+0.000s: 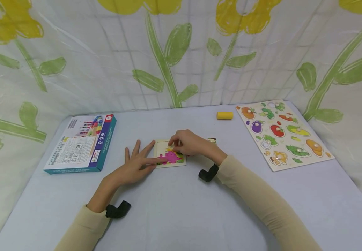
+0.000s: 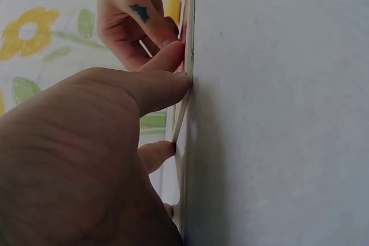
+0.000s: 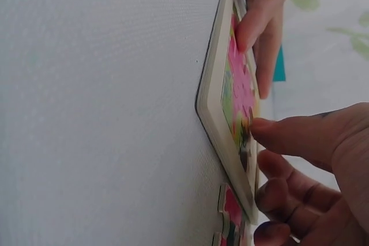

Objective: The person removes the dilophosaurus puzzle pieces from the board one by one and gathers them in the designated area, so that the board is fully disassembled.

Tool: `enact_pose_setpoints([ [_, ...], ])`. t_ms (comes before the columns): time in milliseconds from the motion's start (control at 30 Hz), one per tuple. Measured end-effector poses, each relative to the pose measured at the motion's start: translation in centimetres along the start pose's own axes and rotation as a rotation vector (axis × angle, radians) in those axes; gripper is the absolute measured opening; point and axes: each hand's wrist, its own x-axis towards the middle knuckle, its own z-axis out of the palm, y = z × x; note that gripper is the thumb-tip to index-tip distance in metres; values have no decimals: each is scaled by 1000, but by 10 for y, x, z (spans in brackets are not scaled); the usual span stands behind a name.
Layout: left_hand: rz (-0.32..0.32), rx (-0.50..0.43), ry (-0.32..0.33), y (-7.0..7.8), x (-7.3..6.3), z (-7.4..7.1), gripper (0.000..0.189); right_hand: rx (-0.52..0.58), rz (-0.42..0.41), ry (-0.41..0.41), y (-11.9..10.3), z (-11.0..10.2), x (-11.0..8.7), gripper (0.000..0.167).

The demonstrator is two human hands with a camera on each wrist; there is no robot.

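A small jigsaw puzzle in a pale wooden frame (image 1: pixel 171 166) lies on the table, its picture partly filled with pink pieces. My left hand (image 1: pixel 137 164) is spread at its left side; the straight index finger rests on the pink pieces and the thumb touches the frame's near edge. Over the puzzle's right part, my right hand (image 1: pixel 187 142) has curled fingers and pinches a puzzle piece against the board, mostly hidden by the fingertips. In the right wrist view its thumb (image 3: pixel 277 133) touches the picture. Loose puzzle pieces (image 3: pixel 232 207) lie beside the frame's right side.
A boxed set (image 1: pixel 77 144) lies at the left. On the right is a vegetable peg board (image 1: pixel 282 130). A yellow cylinder (image 1: pixel 224 115) lies near the back edge, before a flowered curtain (image 1: pixel 111 69). Another loose piece (image 1: pixel 212 140) shows behind the right wrist.
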Motion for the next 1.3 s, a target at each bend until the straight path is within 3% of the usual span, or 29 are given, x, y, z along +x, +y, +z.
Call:
enact_pose_setpoints([
  [500,9,-7,-2,1,-1,-1,35,143,27,82,-3,3,-1,10],
  [933,10,-13,-4,0,-1,-1,34,197,79,87,-6,2,-1,10],
  [1300,14,-17,-2,0,-1,-1,35,166,89,93,-6,-9,-7,9],
])
